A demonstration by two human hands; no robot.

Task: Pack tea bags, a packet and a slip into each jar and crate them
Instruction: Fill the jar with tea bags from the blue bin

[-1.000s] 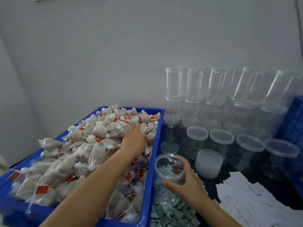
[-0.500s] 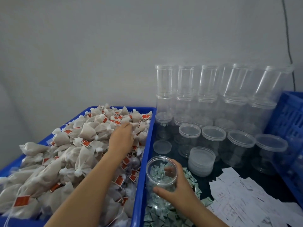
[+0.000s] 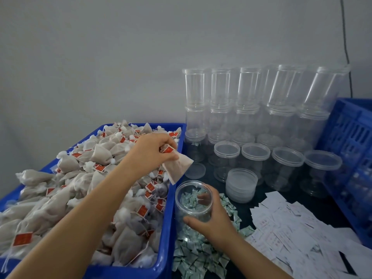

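Left hand (image 3: 155,151), fingers curled, pinches one tea bag (image 3: 177,168) w/ red tag; bag hangs above the open clear jar (image 3: 193,206), just beside the blue bin (image 3: 168,218) rim. Right hand (image 3: 213,224) wraps round the jar, which stands upright on a heap of green-white packets (image 3: 199,256). Bin at left holds piled tea bags (image 3: 80,190). White slips (image 3: 291,232) lie scattered at right, near the blue crate (image 3: 354,150). Behind: lidded jars (image 3: 255,162) in rows & stacks, a stack of lids (image 3: 241,184).
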